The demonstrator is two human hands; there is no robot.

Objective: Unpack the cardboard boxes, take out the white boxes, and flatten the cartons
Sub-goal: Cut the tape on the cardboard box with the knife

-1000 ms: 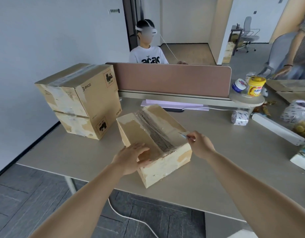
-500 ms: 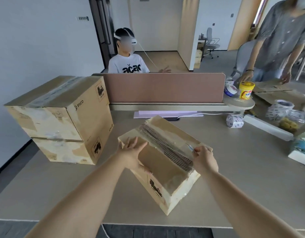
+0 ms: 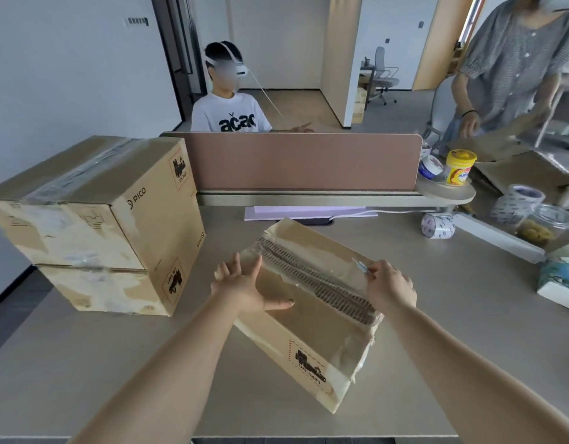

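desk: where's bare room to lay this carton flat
Bare grey desk top lies along the near edge, between the stacked brown cardboard boxes and the tilted brown carton, and right of that carton up to the long white bar. The far right corner is crowded: patterned tape rolls, clear jar.

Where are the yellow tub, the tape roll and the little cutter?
yellow tub (image 3: 458, 173): head view, on its printed label.
tape roll (image 3: 437, 225): head view, on its patterned side.
little cutter (image 3: 360, 266): head view, on its bare tip.
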